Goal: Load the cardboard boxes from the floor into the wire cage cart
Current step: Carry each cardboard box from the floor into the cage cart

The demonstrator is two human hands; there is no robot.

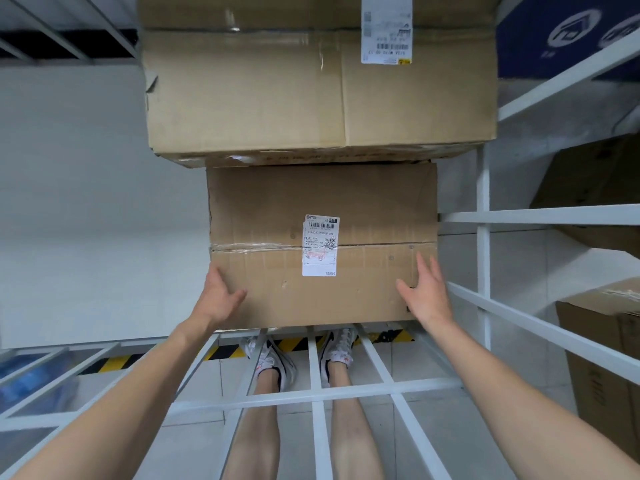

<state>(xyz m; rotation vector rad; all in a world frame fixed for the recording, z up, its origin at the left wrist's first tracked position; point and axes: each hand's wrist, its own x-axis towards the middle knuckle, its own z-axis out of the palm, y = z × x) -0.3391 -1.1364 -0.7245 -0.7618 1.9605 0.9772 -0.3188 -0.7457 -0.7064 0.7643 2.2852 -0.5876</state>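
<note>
Firstly, cart: one white wire cage cart [346, 393], its bars crossing under both forearms.
Boxes in cart: two; larger box [311, 98] lay farther off, smaller box [277, 209] just beside it, nearest the person.
Boxes beyond right bars: two brown [595, 341], one blue [554, 29].
Hands: two, arms stretched forward; left hand [220, 296] lay flat on the smaller box's left near corner, right hand [424, 292] straight-fingered at its right edge, neither curled round it.
Labels: two, one per box [320, 245].

Taped, labelled brown box [322, 247] lies flat between my left hand [216, 296] and right hand [427, 292]; a bigger box [311, 98] sits just beyond, both in the white cart [540, 214].
</note>
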